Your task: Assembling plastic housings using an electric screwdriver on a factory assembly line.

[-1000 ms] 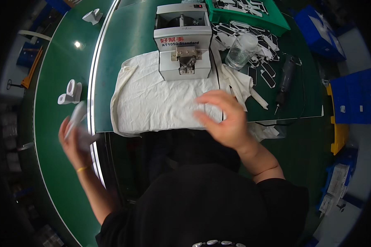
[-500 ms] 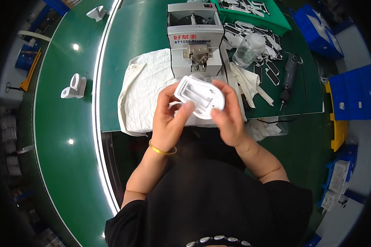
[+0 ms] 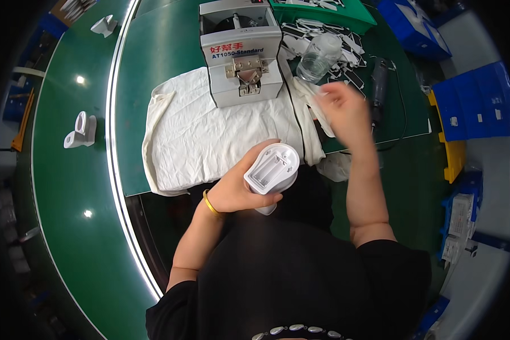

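Observation:
My left hand (image 3: 238, 184) is wrapped around a white plastic housing (image 3: 292, 180), held over the near edge of the table. Its rounded face is turned up and shows a long rectangular recess with small metal contacts inside. My right hand (image 3: 347, 113) is raised off to the right, smeared by motion, with its fingers bent. It is nearest to a crumpled white cloth (image 3: 309, 97) and a clear plastic cup (image 3: 313, 67); whether it holds anything cannot be made out. A grey screw feeder (image 3: 243, 71) stands just beyond the housing.
A white cloth (image 3: 181, 133) covers the table's front. Black-and-white flat parts (image 3: 351, 48) lie heaped at back right, near a green crate (image 3: 351, 17). An electric screwdriver (image 3: 379, 85) with a cord lies at right. On the green conveyor at left stand white housings (image 3: 84, 131).
Both hands held the housing before; now only the left does, nearer my body and with the housing turned. My right hand has let go and moved right and away. The view has shifted.

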`<control>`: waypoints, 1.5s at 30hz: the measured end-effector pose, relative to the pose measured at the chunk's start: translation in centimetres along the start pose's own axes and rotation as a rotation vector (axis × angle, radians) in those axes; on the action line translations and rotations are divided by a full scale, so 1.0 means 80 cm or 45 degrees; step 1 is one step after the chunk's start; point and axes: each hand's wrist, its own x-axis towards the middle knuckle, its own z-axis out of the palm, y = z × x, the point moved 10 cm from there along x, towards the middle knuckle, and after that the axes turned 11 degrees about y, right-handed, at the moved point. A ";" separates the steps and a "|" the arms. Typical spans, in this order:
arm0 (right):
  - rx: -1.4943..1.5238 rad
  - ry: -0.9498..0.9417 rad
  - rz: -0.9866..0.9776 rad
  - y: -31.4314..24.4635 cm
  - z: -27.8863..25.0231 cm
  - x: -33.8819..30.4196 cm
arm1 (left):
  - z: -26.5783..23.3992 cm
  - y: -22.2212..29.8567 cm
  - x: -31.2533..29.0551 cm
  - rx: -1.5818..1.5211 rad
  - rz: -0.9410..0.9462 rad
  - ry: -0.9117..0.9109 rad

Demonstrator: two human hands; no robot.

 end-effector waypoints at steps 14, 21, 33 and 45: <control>-0.888 0.301 -0.003 0.063 -0.038 0.083 | -0.031 0.042 -0.016 0.122 0.471 0.421; 0.552 0.219 -0.359 -0.106 -0.052 -0.026 | -0.044 0.069 -0.023 0.439 0.650 0.598; 0.641 -0.592 -0.264 -0.156 0.054 -0.124 | -0.049 0.050 -0.032 0.195 0.479 0.590; -0.147 -0.253 -0.958 -0.189 0.046 -0.130 | -0.056 0.047 -0.038 0.225 0.468 0.591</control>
